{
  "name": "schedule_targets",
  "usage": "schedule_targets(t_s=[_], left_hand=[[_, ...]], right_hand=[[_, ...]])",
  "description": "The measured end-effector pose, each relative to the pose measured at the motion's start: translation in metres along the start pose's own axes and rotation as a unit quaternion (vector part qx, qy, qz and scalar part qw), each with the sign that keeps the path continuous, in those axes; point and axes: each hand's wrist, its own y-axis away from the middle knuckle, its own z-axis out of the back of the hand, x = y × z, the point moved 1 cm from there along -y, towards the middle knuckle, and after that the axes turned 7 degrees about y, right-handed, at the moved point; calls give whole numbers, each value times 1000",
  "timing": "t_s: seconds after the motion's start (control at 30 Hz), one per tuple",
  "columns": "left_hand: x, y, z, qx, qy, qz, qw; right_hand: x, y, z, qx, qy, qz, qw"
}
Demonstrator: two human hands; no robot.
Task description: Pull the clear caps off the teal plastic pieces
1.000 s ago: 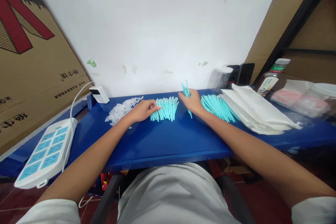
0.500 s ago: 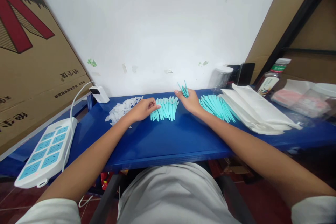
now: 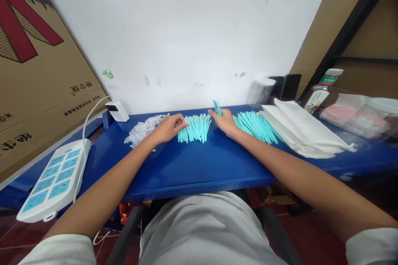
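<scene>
On the blue table (image 3: 192, 169) my left hand (image 3: 170, 127) rests at the left end of a row of turquoise sticks with pale, clear-looking tips (image 3: 196, 128). Its fingers are curled together; whatever is in them, if anything, is too small to make out. A small bunch of thin turquoise sticks (image 3: 217, 107) stands up from my right hand (image 3: 226, 122), which is closed round it. To the right of that hand lies a pile of turquoise sticks (image 3: 256, 126). Left of my left hand is a heap of small translucent white pieces (image 3: 141, 131), partly covered by the hand.
White paper-like bags (image 3: 306, 128) lie at the right, before a clear jar (image 3: 263, 93), a brown bottle (image 3: 321, 91) and dark upright phones (image 3: 290, 87). At the left are a power strip (image 3: 54, 178), a white charger (image 3: 117, 111) and a big cardboard box (image 3: 40, 91).
The sticks in my right hand, spread apart before, now stand closer together and a little lower. My left hand has hardly moved.
</scene>
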Motion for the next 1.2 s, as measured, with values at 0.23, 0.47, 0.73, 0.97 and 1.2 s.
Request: schedule_targets(t_s=[0.23, 0.47, 0.73, 0.97, 1.2], left_hand=[[-2, -1, 3, -21, 53, 7, 998], [2, -2, 1, -55, 178, 51, 981], [0, -4, -1, -81, 214, 61, 971], [1, -4, -2, -72, 229, 55, 969], [5, -4, -4, -51, 261, 52, 963]], right_hand=[[17, 3, 11, 113, 83, 86, 986], [28, 2, 27, 204, 75, 94, 972], [33, 3, 28, 282, 51, 110, 952], [41, 6, 32, 288, 79, 192, 935], [41, 6, 33, 276, 75, 229, 931]])
